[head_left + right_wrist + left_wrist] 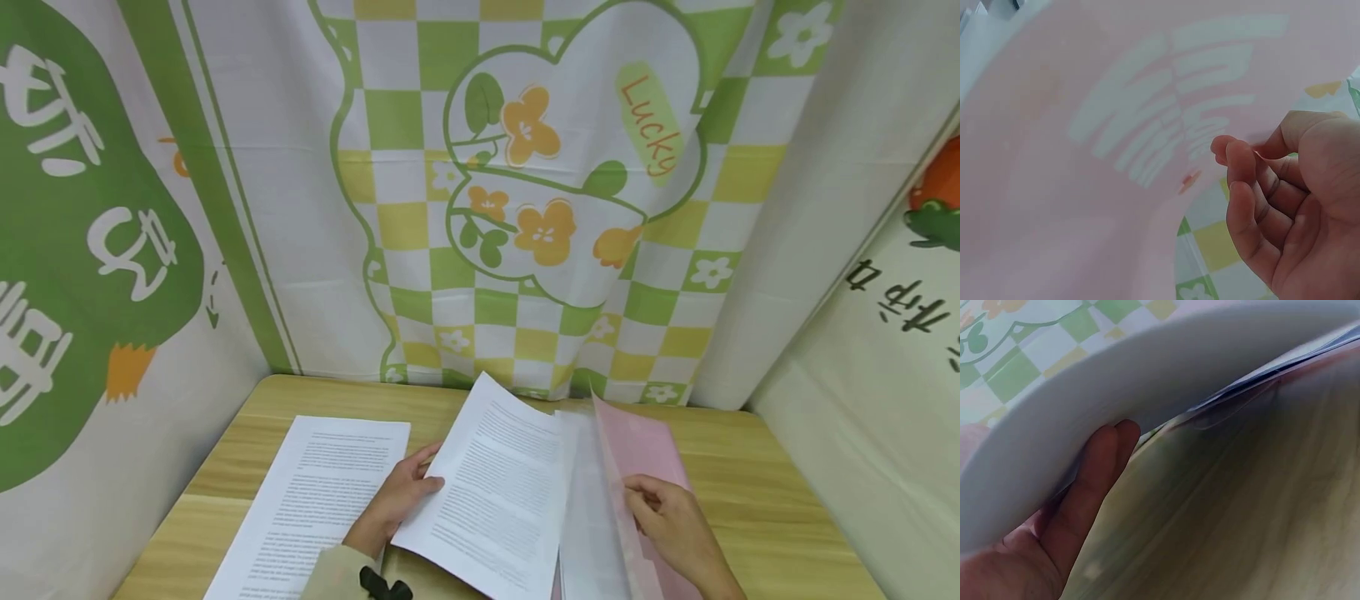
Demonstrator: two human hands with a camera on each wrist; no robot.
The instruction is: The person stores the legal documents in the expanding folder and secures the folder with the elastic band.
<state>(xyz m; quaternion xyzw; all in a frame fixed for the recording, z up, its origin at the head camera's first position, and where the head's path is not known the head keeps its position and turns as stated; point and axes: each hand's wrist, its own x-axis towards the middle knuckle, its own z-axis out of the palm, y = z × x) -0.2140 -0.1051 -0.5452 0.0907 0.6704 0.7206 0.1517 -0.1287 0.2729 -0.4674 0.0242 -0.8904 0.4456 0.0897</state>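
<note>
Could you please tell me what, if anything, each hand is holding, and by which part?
The left hand holds the raised paper by its left edge; the right hand pinches the pink cover by its edge.

You face a far fabric curtain (540, 192) checked green, yellow and white. Your white rectangular paper sheets (498, 496) carry grey print; the pink plastic folder (651, 446), right, bears pale markings.

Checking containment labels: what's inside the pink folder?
A pale, translucent sleeve shows between the printed sheet in the left hand and the pink cover pinched by the right hand. The sheet hides what lies beneath it; any sleeve contents can't be made out.
</note>
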